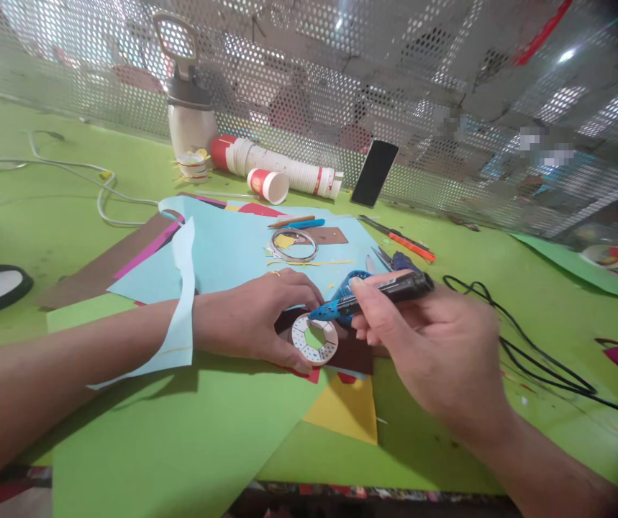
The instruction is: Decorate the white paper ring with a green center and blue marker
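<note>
A small round white disc [298, 335] carries black lines, blue dots and a green hexagon in its middle. My left hand [257, 316] grips its edge between thumb and fingers. In my right hand [421, 338] is a marker [381, 295] with a black barrel and a blue-stained front end. Its tip points down at the disc's upper edge; whether it touches I cannot tell. Dark brown paper [357, 352] lies beneath the disc. Behind the marker, blue-handled scissors [352, 282] are partly covered by my right hand. A pale blue paper strip [182, 288] rests over my left forearm.
Coloured sheets, including light blue paper [222, 252] and green paper [179, 432], cover the middle. Farther back are a tape roll [293, 244], a cutter knife [400, 239], stacked paper cups [281, 169], a spray bottle [193, 122] and a propped phone [374, 173]. Black cable [535, 367] runs right.
</note>
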A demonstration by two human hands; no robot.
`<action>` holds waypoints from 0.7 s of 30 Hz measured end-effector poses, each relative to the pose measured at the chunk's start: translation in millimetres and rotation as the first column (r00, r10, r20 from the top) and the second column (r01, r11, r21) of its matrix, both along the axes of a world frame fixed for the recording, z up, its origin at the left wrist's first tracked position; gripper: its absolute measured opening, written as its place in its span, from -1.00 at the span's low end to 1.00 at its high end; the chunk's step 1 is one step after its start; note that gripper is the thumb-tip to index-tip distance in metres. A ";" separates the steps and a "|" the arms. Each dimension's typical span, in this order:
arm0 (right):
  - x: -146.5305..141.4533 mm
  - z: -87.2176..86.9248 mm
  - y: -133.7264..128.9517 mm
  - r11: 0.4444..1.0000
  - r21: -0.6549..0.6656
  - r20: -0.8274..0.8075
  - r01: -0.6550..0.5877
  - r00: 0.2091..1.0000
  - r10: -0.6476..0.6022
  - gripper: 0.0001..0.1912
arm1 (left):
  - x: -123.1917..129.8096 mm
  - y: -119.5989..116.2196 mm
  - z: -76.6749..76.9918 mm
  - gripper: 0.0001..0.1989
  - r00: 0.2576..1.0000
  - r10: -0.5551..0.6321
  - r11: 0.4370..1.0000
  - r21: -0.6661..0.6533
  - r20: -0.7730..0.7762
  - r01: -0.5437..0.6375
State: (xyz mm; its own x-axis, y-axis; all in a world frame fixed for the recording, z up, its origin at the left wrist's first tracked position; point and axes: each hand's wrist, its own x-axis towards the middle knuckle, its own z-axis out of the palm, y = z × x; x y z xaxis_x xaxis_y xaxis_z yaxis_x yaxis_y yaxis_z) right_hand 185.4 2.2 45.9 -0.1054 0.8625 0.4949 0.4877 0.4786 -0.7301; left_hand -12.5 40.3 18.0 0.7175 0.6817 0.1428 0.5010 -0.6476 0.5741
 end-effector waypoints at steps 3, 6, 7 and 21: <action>0.5 -0.3 0.0 1.000 0.000 -0.003 -0.004 1.000 0.004 -0.74 | 0.3 0.0 0.0 -0.46 1.000 -0.002 1.000 0.002 0.001 0.002; 1.1 -0.6 0.2 1.000 0.009 0.008 -0.003 1.000 0.003 -0.74 | 0.8 -0.2 -0.3 -0.45 1.000 0.001 1.000 -0.006 -0.005 -0.001; 1.1 -0.8 0.2 1.000 0.010 0.013 -0.005 1.000 0.005 -0.73 | 0.9 -0.3 -0.3 -0.44 1.000 0.002 1.000 -0.012 -0.008 -0.003; 1.4 -3.0 0.8 1.000 0.009 0.053 -0.008 0.999 0.007 -0.74 | 1.7 -0.7 2.4 -0.46 1.000 0.001 1.000 -0.019 -0.016 -0.002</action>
State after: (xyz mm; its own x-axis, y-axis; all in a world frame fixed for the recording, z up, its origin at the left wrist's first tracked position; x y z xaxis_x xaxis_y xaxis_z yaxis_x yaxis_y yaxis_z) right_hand 186.8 3.1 42.8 -0.1382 0.8571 0.4963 0.5220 0.4889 -0.6989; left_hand -10.8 39.6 20.4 0.7187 0.6852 0.1183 0.5114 -0.6362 0.5778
